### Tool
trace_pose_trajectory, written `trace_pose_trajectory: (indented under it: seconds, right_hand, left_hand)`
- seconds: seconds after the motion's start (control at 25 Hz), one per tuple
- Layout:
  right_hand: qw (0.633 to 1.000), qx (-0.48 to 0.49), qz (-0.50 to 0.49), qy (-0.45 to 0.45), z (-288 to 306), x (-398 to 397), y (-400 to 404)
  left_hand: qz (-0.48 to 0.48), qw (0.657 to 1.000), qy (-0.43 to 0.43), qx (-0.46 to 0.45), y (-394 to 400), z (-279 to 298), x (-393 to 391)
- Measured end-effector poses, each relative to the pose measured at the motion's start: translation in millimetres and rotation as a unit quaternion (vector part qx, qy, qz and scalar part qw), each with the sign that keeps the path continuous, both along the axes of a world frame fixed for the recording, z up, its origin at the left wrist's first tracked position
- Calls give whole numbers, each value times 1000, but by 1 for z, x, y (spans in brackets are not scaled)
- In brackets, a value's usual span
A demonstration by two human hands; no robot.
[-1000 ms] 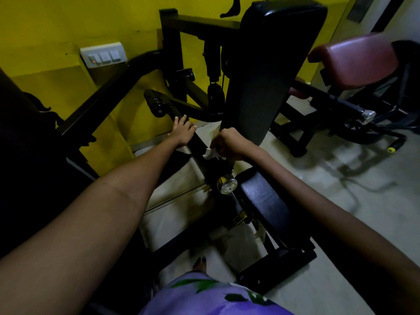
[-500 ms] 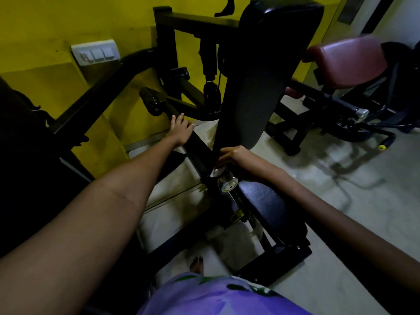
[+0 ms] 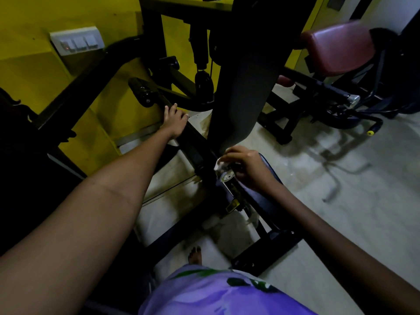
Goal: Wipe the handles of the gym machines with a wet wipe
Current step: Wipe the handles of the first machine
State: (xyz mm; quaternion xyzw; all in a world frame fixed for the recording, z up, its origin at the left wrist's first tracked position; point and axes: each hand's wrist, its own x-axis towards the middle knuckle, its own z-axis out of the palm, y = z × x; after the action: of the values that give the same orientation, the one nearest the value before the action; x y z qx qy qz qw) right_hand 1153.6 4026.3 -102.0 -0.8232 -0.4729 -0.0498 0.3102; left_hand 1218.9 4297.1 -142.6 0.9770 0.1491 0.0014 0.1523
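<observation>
- Both forearms are bare, with no sleeves in view down to the left hand (image 3: 175, 121) and the right hand (image 3: 246, 165).
- No rings, watch or bands show.
- A lilac garment (image 3: 218, 294) with dark green leaf print covers the body.
- One foot (image 3: 195, 255) is bare.

Right hand (image 3: 246, 165) has dropped from the base of the upright back pad (image 3: 245, 87) to the chrome knob (image 3: 226, 176), its fingers (image 3: 229, 153) now curled over it with the wet wipe (image 3: 218, 165).
</observation>
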Motion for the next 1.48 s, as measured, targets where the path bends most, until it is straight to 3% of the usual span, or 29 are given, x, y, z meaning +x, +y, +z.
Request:
trace_pose_trajectory:
  seconds: [0.08,0.24,0.28,0.32,0.4,0.44,0.48,0.6,0.64,0.68,0.72,0.76,0.8,0.92,1.0,1.04,1.12,1.16,1.32,1.48]
  right_hand:
    - [999,23,-45,13,-1,-4,4]
    - [986,-43,61,-148,-2,-20,8]
    - [987,-43,54,-145,-2,-17,6]
    - [994,-27,20,-100,-3,-14,4]
    - [988,74,-108,85,-6,-13,1]
    - [952,130,-178,214,-9,-16,0]
    - [890,179,-230,351,-10,-22,0]
    - [628,257,-255,689,-18,-49,3]
    - [548,291,-237,748,-19,-57,5]
    - [491,331,-218,776,-19,-61,7]
    - [468,360,-216,777,-17,-62,8]
    - [481,375,-227,759,-13,-60,10]
    - [528,378,-245,720,-11,-56,10]
    - [765,345,-237,490,-6,-43,5]
    - [923,250,-173,237,-7,-42,5]
    - [969,186,-133,95,-12,-45,5]
    - [988,98,-82,-90,-27,-55,2]
    - [986,87,-91,-111,-37,-60,-1]
    - [966,163,-203,-2,-55,-64,-6]
    - [970,150,-187,-46,-61,-66,-3]
  left_hand:
    - [-11,1000,19,20,3,-1,1]
    - [-21,997,48,62,9,-6,5]
    - [-21,996,50,65,9,-7,5]
    - [-21,996,52,69,9,-7,6]
    - [-21,995,55,76,9,-6,6]
    - [-21,995,56,75,9,-6,6]
    - [-20,995,58,75,8,-7,6]
    - [-24,993,61,94,8,-7,6]
    - [-28,993,63,95,9,-6,6]
    - [-32,993,66,94,10,-6,6]
    - [-36,992,69,98,10,-6,7]
    - [-37,992,69,98,10,-7,7]
    - [-36,993,67,93,9,-7,7]
    - [-43,993,60,92,11,-7,6]
    - [-49,992,61,102,11,-7,6]
    - [-48,992,61,103,11,-7,6]
    - [-49,991,61,107,10,-8,6]
    - [-48,991,61,105,10,-8,6]
    - [-51,989,62,121,10,-7,5]
    - [-52,987,71,133,9,-5,5]
